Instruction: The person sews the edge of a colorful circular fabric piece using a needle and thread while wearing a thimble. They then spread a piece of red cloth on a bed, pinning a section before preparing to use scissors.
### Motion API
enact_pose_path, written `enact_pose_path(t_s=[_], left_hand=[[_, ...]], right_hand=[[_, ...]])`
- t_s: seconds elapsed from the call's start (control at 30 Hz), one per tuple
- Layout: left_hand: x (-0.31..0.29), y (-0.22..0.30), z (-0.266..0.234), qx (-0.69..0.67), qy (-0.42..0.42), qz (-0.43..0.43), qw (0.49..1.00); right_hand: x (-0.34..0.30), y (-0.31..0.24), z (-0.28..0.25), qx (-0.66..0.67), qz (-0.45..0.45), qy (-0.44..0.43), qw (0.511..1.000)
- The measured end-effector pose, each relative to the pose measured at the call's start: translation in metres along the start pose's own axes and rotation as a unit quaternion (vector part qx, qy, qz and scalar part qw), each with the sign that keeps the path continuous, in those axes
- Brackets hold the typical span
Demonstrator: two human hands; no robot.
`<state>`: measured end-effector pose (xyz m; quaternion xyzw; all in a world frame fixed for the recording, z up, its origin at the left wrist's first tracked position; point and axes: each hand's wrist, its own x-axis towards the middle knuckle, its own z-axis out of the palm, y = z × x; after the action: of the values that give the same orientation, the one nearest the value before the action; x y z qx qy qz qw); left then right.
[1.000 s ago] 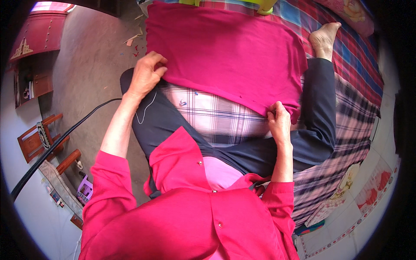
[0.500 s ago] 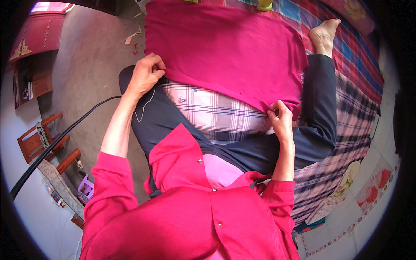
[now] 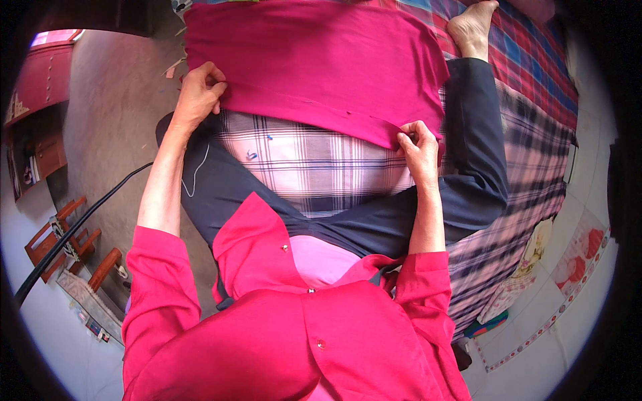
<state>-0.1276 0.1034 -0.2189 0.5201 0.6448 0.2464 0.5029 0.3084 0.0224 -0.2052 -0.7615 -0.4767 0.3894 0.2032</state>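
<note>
A magenta cloth (image 3: 314,60) lies spread over the bed in front of my lap, its near edge turned back in a narrow strip. At the near left corner, my left hand (image 3: 198,95) pinches that edge between thumb and fingers. My right hand (image 3: 421,155) is closed on the same edge near the right corner, thumb against the fingertips. Between the hands the edge runs fairly straight, slanting down to the right. A pale thread (image 3: 194,175) hangs in a loop over my left thigh.
Under the cloth and my legs is a plaid bedsheet (image 3: 314,167) with a small blue scrap (image 3: 251,156) on it. A black cable (image 3: 87,217) crosses the left side. Beyond it stand a wooden chair (image 3: 50,250) and a red cabinet (image 3: 48,83).
The whole view has shifted, so the scene sits further left and higher. Both hands keep hold of the cloth's near edge, where the turned-back strip now shows more clearly.
</note>
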Motion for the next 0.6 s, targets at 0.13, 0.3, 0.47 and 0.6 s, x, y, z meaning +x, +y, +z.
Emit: enact_pose_path(t_s=[0.13, 0.3, 0.47, 0.6], left_hand=[[-0.002, -0.001, 0.003, -0.025, -0.005, 0.002, 1.000], [-0.001, -0.008, 0.003, 0.003, -0.010, -0.015, 1.000], [-0.008, -0.008, 0.004, -0.006, 0.011, 0.011, 1.000], [-0.013, -0.009, 0.006, -0.055, 0.042, 0.012, 0.998]], right_hand=[[-0.003, -0.004, -0.004, 0.058, 0.038, -0.016, 0.997], [-0.003, 0.003, -0.001, 0.090, 0.029, -0.022, 0.995], [-0.005, -0.001, -0.004, 0.124, 0.023, -0.025, 0.992], [-0.003, -0.017, -0.007, 0.115, 0.003, -0.008, 0.993]])
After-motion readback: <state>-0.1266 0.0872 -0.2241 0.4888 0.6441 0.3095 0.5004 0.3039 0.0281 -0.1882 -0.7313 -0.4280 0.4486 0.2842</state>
